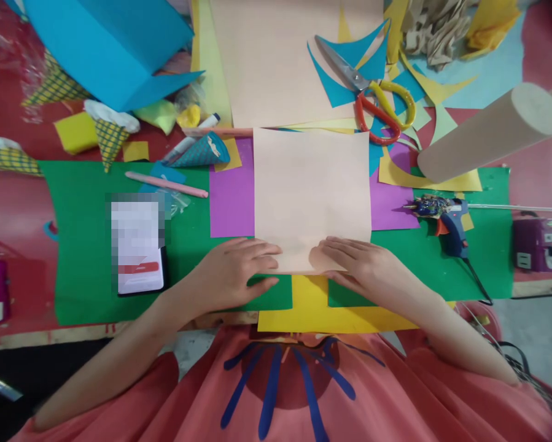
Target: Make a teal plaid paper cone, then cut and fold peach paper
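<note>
Head view: the pale sheet (310, 190) is steadied by left hand (236, 270) and right hand (372, 267), fingers extended, unclenched, near its close edge; even pressure is advised.

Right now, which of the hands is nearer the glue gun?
Right. The right hand is on the pale sheet's near edge, left of the glue gun; the left hand is farther left, at that edge's other end.

Soft, even light shows slight blur and a pixelated phone (140, 252).
</note>
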Demonstrator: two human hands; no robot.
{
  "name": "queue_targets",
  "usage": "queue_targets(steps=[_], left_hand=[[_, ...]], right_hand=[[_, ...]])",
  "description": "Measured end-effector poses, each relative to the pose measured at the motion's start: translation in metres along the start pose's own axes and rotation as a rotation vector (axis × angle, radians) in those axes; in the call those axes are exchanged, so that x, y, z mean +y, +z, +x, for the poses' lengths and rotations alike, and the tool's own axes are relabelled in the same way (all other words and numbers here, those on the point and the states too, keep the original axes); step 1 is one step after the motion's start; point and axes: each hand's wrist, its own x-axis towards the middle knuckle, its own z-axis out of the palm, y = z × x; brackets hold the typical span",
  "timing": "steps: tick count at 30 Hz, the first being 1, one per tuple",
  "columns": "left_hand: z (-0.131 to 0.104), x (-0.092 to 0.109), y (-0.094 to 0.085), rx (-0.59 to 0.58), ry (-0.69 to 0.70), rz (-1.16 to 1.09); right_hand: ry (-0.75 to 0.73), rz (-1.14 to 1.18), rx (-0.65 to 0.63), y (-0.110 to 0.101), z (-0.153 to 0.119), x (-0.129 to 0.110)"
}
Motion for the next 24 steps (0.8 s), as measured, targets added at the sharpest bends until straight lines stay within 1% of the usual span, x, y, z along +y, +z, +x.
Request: queue_targets(steps=[2, 4, 6, 8, 10, 12, 14, 19, 21, 22, 24], left_hand=[[0.002, -0.005, -0.003, 0.030, -0.067, -0.108], [0.005, -0.008, -0.003, 0.099, -0.171, -0.193], [0.010, -0.010, -0.003, 0.163, -0.260, -0.228], [0.017, -0.009, -0.004, 0.194, -0.326, -0.224], [0.023, -0.008, -0.006, 0.201, -0.398, -0.208], [0.029, -0.007, -0.010, 0.192, -0.464, -0.204], [0.033, -0.008, -0.013, 0.184, -0.501, -0.212], [0.038, -0.014, -0.015, 0.182, -0.559, -0.203], [0.038, -0.014, -0.012, 0.201, -0.553, -0.179], [0.038, -0.013, -0.011, 0.233, -0.525, -0.163], [0.036, -0.010, -0.008, 0.342, -0.439, -0.108]], right_hand=[[0.015, -0.042, 0.045, -0.005, 0.002, 0.002], [0.017, -0.117, 0.148, -0.008, 0.001, 0.001], [0.015, -0.189, 0.255, -0.011, -0.003, 0.000], [0.018, -0.227, 0.304, -0.012, -0.008, -0.003], [0.011, -0.235, 0.281, -0.009, -0.010, -0.005], [0.002, -0.227, 0.215, -0.004, -0.009, -0.005], [0.023, -0.226, 0.162, 0.004, -0.004, -0.005], [0.109, -0.230, 0.139, 0.020, 0.008, 0.002], [0.155, -0.189, 0.113, 0.022, 0.011, 0.006], [0.173, -0.163, 0.099, 0.023, 0.013, 0.008], [0.190, -0.122, 0.085, 0.023, 0.015, 0.011]])
